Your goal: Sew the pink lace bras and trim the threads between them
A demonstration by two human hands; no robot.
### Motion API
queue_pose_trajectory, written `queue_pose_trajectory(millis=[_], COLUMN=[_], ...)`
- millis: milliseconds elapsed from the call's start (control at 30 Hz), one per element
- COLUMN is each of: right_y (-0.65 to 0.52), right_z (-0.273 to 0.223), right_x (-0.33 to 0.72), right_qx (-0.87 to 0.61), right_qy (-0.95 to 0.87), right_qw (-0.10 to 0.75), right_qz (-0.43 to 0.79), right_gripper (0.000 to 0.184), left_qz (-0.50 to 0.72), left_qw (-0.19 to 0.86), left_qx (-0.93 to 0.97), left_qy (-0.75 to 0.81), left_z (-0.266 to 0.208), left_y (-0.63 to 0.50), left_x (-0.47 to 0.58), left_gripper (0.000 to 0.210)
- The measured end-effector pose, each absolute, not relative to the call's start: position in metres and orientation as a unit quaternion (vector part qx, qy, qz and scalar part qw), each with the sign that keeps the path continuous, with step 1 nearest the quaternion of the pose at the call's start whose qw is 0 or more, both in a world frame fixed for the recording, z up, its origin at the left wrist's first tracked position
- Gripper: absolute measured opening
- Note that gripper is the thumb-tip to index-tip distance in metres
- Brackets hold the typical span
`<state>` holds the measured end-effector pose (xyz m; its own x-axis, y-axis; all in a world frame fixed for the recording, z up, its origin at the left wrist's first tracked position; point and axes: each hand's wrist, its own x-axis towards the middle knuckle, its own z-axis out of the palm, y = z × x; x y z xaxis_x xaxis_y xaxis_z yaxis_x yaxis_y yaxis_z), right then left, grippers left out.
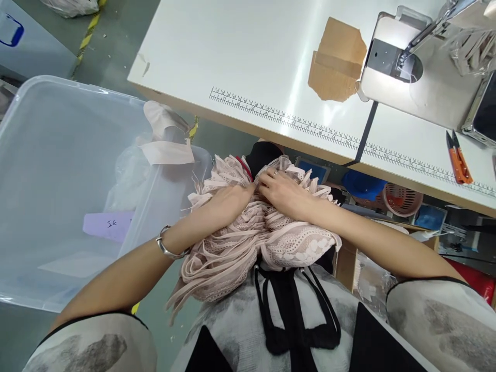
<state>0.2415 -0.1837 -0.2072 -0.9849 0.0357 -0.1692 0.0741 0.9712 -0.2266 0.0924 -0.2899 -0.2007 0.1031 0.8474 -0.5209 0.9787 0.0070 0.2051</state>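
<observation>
A thick bundle of pale pink lace bras, stacked cup over cup, rests on my lap against the table's front edge. My left hand is closed on the upper middle of the bundle, its fingertips partly hidden among the layers. Close beside it, my right hand has its fingers curled over the lace, closed on the right half of the stack. A ring shows on one right finger. Between the two halves, the joined centres form a dip. Red and black cloth shows just beyond the hands.
A clear plastic bin stands at left, with a purple labelled card inside and pale fabric pieces over its rim. The white table carries a printed ruler, brown cardboard, a sewing machine and orange-handled snips.
</observation>
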Motion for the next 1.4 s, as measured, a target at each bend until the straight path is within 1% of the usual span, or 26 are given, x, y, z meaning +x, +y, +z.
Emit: queue_pose_trajectory(millis=[100, 233, 300, 400, 467, 567, 700, 767, 833, 900, 1000, 1100, 1233, 1400], right_y=[-0.181, -0.181, -0.181, -0.179, -0.176, -0.172, -0.165, -0.162, -0.161, -0.161, -0.163, -0.167, -0.17, -0.171], right_z=[-0.209, -0.205, -0.202, -0.198, -0.196, -0.198, -0.207, -0.21, -0.213, -0.213, -0.214, -0.213, -0.213, -0.214], right_x=[0.246, 0.247, 0.246, 0.245, 0.246, 0.249, 0.253, 0.254, 0.255, 0.256, 0.259, 0.264, 0.268, 0.268], right_qx=[-0.012, 0.026, 0.063, 0.103, 0.113, 0.142, 0.141, 0.127, 0.143, 0.191, 0.254, 0.263, 0.27, 0.284], right_qy=[0.984, 0.98, 0.973, 0.955, 0.95, 0.946, 0.936, 0.925, 0.909, 0.888, 0.867, 0.865, 0.868, 0.863], right_qw=[0.082, 0.101, 0.144, 0.221, 0.229, 0.193, 0.109, 0.09, 0.094, 0.091, 0.065, 0.045, 0.043, 0.028], right_qz=[-0.157, -0.171, -0.169, -0.168, -0.18, -0.22, -0.304, -0.346, -0.38, -0.407, -0.424, -0.426, -0.415, -0.417], right_gripper=[0.023, 0.018, 0.021, 0.033, 0.03, 0.018, 0.003, 0.009, 0.015, 0.021, 0.031, 0.03, 0.028, 0.03], left_qz=[-0.043, 0.01, 0.03, 0.052, 0.078, 0.14, 0.19, 0.197, 0.206, 0.224, 0.256, 0.274, 0.263, 0.266], left_qw=[0.262, 0.282, 0.319, 0.382, 0.41, 0.455, 0.519, 0.543, 0.559, 0.57, 0.582, 0.582, 0.577, 0.574], left_qx=[0.706, 0.705, 0.695, 0.64, 0.599, 0.558, 0.514, 0.484, 0.45, 0.421, 0.393, 0.386, 0.391, 0.404], left_qy=[0.656, 0.65, 0.643, 0.665, 0.683, 0.68, 0.656, 0.658, 0.666, 0.669, 0.665, 0.661, 0.668, 0.661], left_z=[-0.217, -0.234, -0.236, -0.233, -0.23, -0.231, -0.239, -0.241, -0.241, -0.239, -0.235, -0.234, -0.234, -0.228], left_y=[-0.289, -0.285, -0.283, -0.281, -0.281, -0.281, -0.277, -0.275, -0.274, -0.275, -0.278, -0.28, -0.28, -0.281], left_x=[0.093, 0.089, 0.088, 0.088, 0.089, 0.091, 0.09, 0.091, 0.092, 0.094, 0.096, 0.098, 0.101, 0.105], left_gripper=[0.039, 0.027, 0.024, 0.018, 0.017, 0.02, 0.021, 0.019, 0.019, 0.02, 0.023, 0.023, 0.022, 0.017])
